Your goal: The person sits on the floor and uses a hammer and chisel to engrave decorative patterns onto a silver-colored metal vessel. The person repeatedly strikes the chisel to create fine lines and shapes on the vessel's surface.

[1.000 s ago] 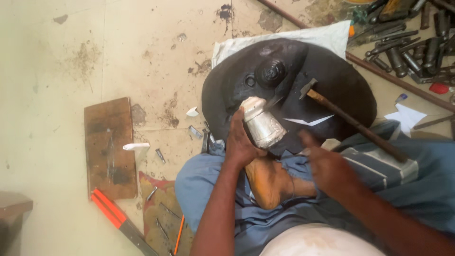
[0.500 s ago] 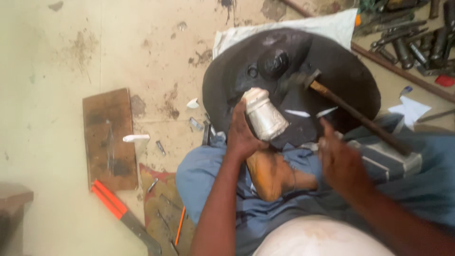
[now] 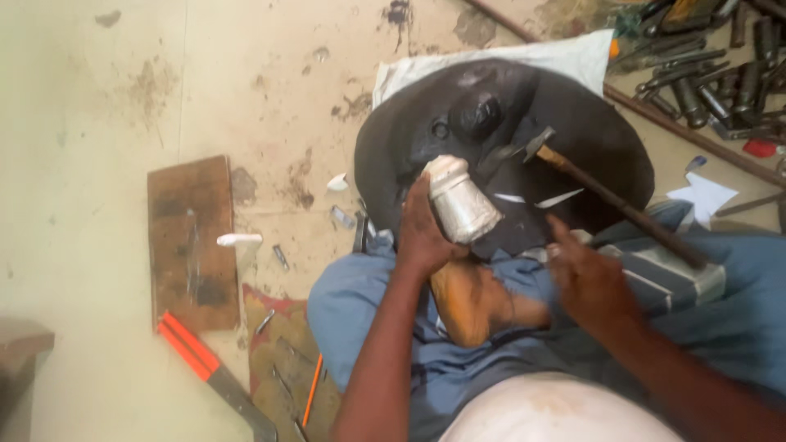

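The left hand (image 3: 422,237) is wrapped around one small silver vessel (image 3: 460,200), pressing it against the near face of a large dark round block (image 3: 606,155). The vessel's long axis tilts up and to the left, narrow neck away from the palm. One hammer (image 3: 614,200) lies across the block just to the right, head toward the vessel, wooden handle running down and right. The right hand (image 3: 589,278) hovers below the handle, nearer to it than the left, fingers loosely spread and holding nothing as far as the blur allows. One wooden board (image 3: 190,237) and one red-handled tool (image 3: 205,368) lie well apart on the floor at left.
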